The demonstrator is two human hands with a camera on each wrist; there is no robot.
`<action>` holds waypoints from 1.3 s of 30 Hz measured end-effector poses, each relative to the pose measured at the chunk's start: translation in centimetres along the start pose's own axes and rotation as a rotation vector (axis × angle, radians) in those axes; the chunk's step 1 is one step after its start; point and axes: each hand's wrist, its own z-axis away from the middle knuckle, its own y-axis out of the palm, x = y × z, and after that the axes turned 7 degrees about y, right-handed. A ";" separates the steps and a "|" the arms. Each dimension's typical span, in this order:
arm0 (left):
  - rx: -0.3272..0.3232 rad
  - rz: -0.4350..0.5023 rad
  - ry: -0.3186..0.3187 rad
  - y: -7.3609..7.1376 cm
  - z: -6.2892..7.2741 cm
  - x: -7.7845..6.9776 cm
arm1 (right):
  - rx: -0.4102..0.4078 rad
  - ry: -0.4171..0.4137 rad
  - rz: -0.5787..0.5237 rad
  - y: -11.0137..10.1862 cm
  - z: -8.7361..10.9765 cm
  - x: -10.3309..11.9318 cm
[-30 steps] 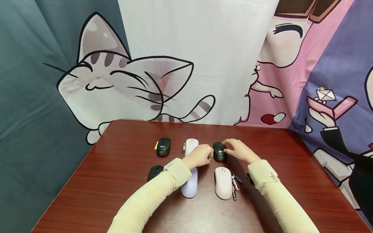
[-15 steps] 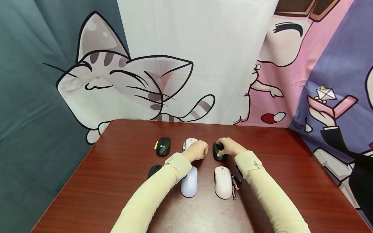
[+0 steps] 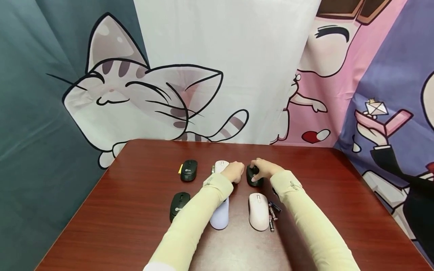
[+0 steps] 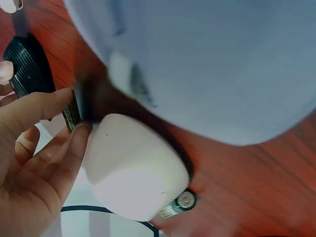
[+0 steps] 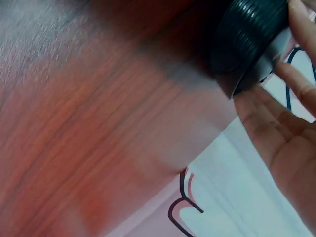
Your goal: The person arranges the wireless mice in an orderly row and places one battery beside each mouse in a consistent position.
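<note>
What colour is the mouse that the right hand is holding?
The mouse is black, best seen in the right wrist view.

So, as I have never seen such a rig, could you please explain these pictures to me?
There is no robot: a person works with two bare hands. The wide picture comes from the head, looking forward and down; the other two from the wrists, one per hand. On the table lie a far black mouse, a near black mouse, a far white mouse, a lavender mouse and a near white mouse, with batteries beside it. The left hand pinches a small object that looks like a battery; the right hand holds another black mouse.
</note>
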 end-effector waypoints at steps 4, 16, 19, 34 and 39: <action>0.011 0.000 -0.081 -0.7 0.3 -1.0 | 0.045 0.030 -0.004 -0.2 -0.4 0.1; 0.014 0.046 -0.067 -0.6 0.0 -1.2 | 0.109 0.093 0.019 -0.5 -0.9 0.9; 0.012 0.079 -0.034 -0.7 -0.2 -1.2 | 0.095 0.094 0.038 -0.6 -0.8 0.9; 0.027 0.134 -0.011 -1.3 0.3 -2.0 | 0.075 0.104 -0.014 -0.4 -0.1 0.7; 0.007 0.095 0.005 -2.0 1.3 -1.8 | 0.023 0.039 -0.080 0.2 0.1 0.1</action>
